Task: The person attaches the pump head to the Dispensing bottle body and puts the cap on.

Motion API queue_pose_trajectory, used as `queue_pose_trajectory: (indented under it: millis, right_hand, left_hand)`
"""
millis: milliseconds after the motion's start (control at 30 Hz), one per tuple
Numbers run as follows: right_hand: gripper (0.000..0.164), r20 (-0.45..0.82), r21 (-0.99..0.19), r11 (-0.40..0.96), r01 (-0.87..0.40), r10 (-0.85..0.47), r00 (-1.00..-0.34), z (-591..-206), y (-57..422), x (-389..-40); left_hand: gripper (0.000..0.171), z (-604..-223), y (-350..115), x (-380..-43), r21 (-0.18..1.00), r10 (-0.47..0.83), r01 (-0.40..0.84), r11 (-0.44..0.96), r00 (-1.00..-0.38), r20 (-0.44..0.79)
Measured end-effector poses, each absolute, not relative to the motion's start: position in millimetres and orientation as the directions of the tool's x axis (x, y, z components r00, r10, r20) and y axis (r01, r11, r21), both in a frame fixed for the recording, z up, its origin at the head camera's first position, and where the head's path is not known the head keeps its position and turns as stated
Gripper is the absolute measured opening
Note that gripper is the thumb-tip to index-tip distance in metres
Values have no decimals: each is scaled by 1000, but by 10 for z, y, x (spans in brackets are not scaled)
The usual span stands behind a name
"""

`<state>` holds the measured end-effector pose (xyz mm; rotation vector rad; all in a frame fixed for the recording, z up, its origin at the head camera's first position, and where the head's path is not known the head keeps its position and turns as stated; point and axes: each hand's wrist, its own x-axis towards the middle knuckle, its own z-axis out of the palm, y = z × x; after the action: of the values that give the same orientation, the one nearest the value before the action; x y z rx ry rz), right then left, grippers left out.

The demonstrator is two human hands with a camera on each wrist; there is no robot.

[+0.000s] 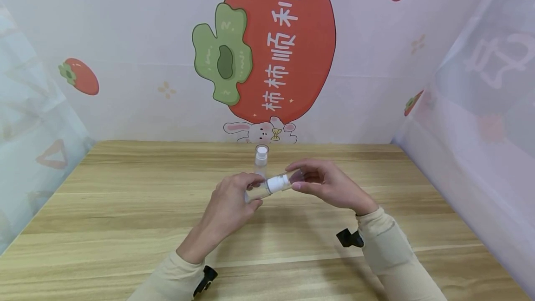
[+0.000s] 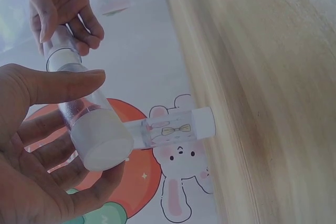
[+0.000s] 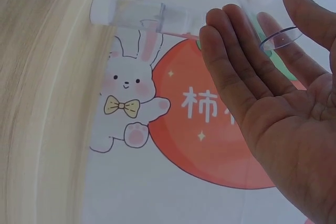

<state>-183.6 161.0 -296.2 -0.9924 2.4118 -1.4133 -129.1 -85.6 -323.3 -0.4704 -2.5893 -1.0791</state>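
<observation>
My left hand (image 1: pixel 230 204) holds a small clear pump bottle (image 1: pixel 277 183) tilted above the table, its white collar pointing to the right. In the left wrist view, the thumb and fingers wrap the clear body near the white base (image 2: pixel 102 141). The right hand (image 1: pixel 332 185) pinches the bottle's clear cap (image 1: pixel 296 177) between thumb and fingers at the other end. The cap's open-looking round end (image 3: pixel 283 39) shows beside the fingers in the right wrist view. Behind the hands, a second similar bottle (image 1: pixel 261 159) stands upright on its white base, with a clear top.
The wood-grain table (image 1: pixel 125 208) runs back to a white cloth backdrop (image 1: pixel 138 27) printed with a large red fruit and a rabbit. Cloth side walls (image 1: pixel 480 120) flank the table. Black wrist mounts (image 1: pixel 350 238) show at both sleeves.
</observation>
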Motion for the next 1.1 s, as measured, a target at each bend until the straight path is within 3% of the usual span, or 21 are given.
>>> queue_pose_trajectory:
  millis: [1100]
  right_hand:
    - [30,241,-782,321,-534,-634,-735,-3048,1447,-1793]
  left_hand:
    - [39,-3235,-825,-1273,618,207,455,641,-878,432]
